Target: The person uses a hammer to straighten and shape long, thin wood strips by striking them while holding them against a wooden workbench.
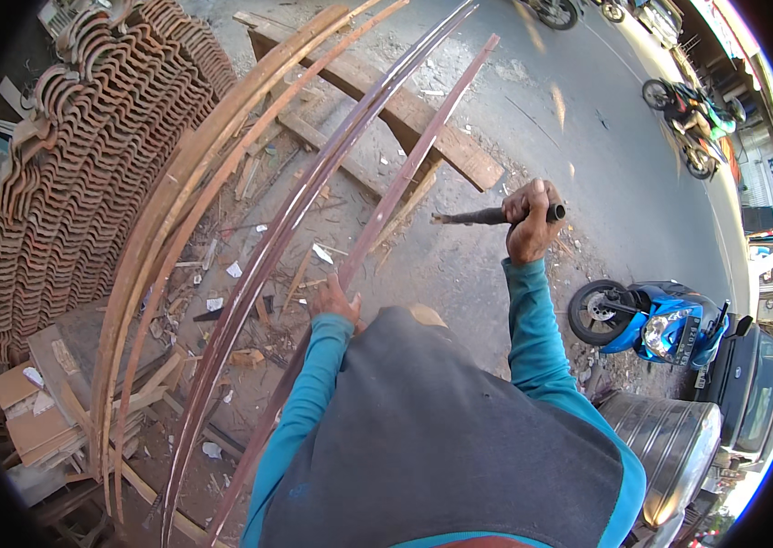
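Observation:
My right hand (533,224) is closed round a dark, pipe-like tool (482,217). Its round hollow end sticks out to the right of my fist, and its narrower, pale, worn tip points left. My left hand (335,301) is on a long reddish-brown wooden batten (405,178), fingers over one side and thumb at the other. Beyond my hands, the batten rests across a rough wooden plank (386,105) of a low support. Several glossy dark brown strips (313,187) run alongside it to the left.
Longer bare wooden boards (163,228) curve past farther left, beside a tall stack of clay roof tiles (85,183). Scraps litter the ground. On the right stand a blue motorcycle (647,320), a metal drum (661,443) and a dark car (752,388). More motorcycles (693,123) are by the road.

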Tool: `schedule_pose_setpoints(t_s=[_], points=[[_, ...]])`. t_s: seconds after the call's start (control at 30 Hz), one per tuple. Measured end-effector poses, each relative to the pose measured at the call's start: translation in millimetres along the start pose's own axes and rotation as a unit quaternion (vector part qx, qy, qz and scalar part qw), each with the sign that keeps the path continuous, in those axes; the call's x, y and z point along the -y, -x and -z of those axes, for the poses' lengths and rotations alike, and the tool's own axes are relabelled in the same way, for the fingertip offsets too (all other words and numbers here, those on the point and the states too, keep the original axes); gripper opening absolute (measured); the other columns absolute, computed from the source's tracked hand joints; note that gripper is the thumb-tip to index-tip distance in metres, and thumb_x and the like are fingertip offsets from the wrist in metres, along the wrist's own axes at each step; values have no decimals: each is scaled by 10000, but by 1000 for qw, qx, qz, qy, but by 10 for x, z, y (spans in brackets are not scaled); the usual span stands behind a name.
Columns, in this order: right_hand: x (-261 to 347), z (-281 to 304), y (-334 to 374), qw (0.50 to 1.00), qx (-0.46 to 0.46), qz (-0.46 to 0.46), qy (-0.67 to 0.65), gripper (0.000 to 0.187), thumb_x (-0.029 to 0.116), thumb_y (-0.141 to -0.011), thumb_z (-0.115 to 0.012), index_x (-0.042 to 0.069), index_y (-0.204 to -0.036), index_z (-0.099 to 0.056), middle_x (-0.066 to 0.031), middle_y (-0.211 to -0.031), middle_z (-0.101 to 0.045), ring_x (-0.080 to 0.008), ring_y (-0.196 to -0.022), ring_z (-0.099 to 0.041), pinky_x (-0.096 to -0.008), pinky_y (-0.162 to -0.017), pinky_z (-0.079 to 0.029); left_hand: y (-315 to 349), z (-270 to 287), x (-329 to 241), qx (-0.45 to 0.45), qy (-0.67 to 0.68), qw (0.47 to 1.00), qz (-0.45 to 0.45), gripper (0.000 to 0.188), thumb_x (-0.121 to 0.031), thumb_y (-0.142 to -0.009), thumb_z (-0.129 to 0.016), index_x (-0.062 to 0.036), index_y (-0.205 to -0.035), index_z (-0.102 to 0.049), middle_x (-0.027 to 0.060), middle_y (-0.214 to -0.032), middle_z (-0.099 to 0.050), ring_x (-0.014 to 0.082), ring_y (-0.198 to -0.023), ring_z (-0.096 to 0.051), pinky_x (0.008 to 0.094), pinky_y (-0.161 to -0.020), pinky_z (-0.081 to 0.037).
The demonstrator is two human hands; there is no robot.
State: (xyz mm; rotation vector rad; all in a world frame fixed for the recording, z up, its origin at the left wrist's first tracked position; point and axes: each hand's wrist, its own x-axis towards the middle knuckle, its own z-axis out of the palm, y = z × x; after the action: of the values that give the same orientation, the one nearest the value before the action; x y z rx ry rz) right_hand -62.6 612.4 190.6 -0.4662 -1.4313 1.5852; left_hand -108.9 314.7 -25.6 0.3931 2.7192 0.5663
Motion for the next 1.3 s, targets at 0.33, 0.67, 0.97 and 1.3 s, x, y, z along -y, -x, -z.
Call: schedule_pose_setpoints(t_s=[0.33,0.67,0.97,1.3], points=[[-290,-504,-494,955,241,146,90,321,159,-984,-512,38,-695,-442,-61,-557,-474,-117,-479,-416,-280,-460,-345,-533,-197,560,134,77,984,86,613,-343,-787,-736,-90,-1316,-554,196,-1196,-654,374,-1130,-616,458,-958,-494],[-752,-690,-688,762,589,262,58,190,26,-817,-615,47,-695,-471,-90,-599,-525,-250,-496,-534,-327,-493,-430,-409,-245,561,105,137,982,74,552,-354,-749,-745,-66,-1204,-622,213,-1069,-680,385,-1027,-645,439,-920,-513],[-802,-771,-1472,935,348,-29,-57,394,241,-980,-513,91,-647,-366,-41,-515,-390,-136,-438,-377,-308,-439,-361,-262,237,-127,59,3,988,141,425,-359,-765,-732,-139,-1116,-636,173,-1008,-700,371,-974,-666,473,-847,-529],[-828,-847,-1376,889,439,84,94,370,189,-949,-554,60,-613,-471,-60,-554,-536,-123,-480,-469,-288,-477,-401,-229,-22,-1,-19,-7,992,124,459,-380,-738,-757,-181,-1131,-627,184,-908,-709,410,-862,-676,521,-773,-537]])
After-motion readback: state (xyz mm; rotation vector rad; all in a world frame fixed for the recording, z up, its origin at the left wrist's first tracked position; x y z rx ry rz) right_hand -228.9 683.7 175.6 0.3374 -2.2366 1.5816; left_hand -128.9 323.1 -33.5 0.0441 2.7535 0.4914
